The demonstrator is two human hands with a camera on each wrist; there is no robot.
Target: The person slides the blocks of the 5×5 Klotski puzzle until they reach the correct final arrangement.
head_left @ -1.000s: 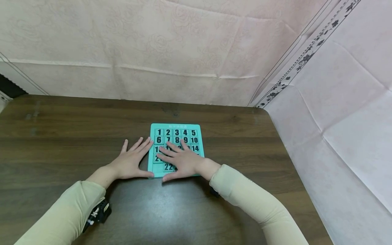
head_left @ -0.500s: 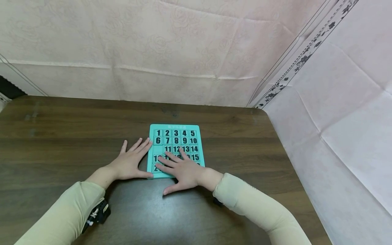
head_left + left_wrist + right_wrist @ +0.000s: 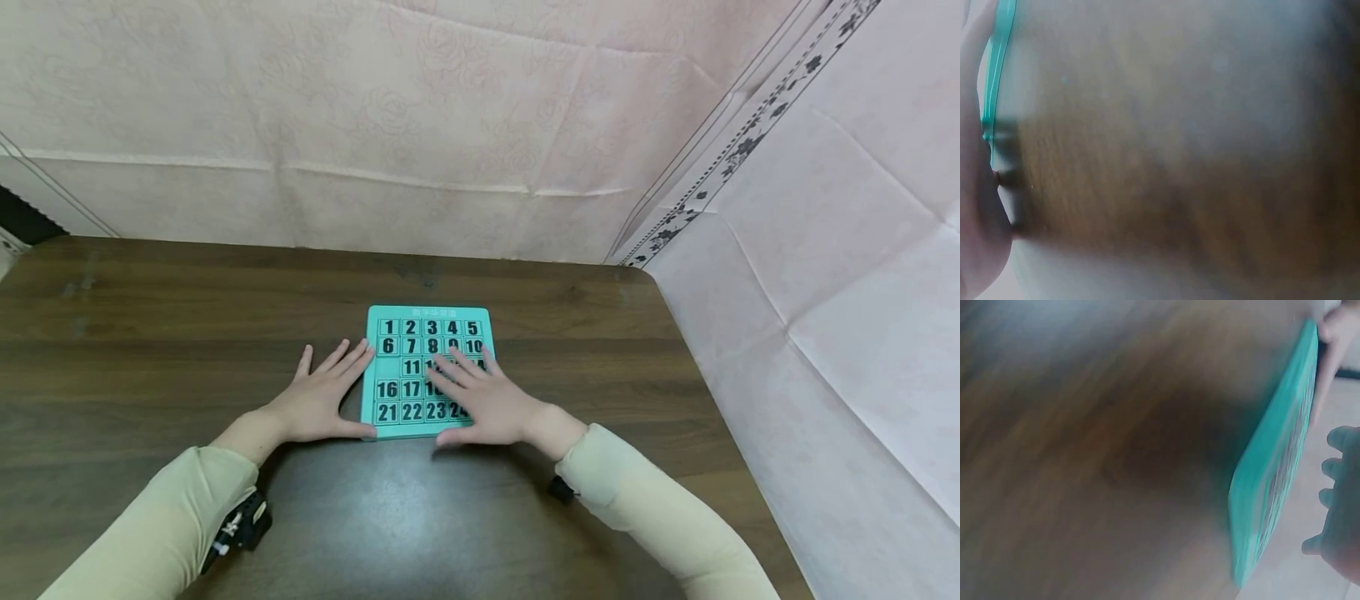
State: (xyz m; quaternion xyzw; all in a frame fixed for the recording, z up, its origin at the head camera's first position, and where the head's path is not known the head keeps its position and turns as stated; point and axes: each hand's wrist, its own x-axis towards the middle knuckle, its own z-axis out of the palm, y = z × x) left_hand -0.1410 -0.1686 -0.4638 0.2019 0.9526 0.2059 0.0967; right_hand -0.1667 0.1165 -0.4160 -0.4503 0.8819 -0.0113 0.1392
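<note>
Item one: a teal number board (image 3: 427,312), lying flat on the brown wooden table (image 3: 187,317) between the two hands. We read its number tiles (image 3: 411,346) from 1 at the far left corner to 24 at the near right, some of them hidden under fingers. The third row begins with a bare teal cell (image 3: 387,367), just left of 11.

Item two: the left hand (image 3: 318,400), fingers spread and straight, grasping nothing; forefinger and thumb touch the board's left edge, the thumb by its near corner.

Item three: the right hand (image 3: 491,404), fingers extended and apart, likewise gripping nothing, above the board's right half (our right wrist view, though blurred, shows the fingertips raised clear of it).

Sundries: pale green sleeves (image 3: 660,508) on both arms; a black device (image 3: 240,532) at the left wrist; a pale rose-patterned cloth (image 3: 300,100) behind the table; a white cloth (image 3: 840,292) with a dark floral border at right.
</note>
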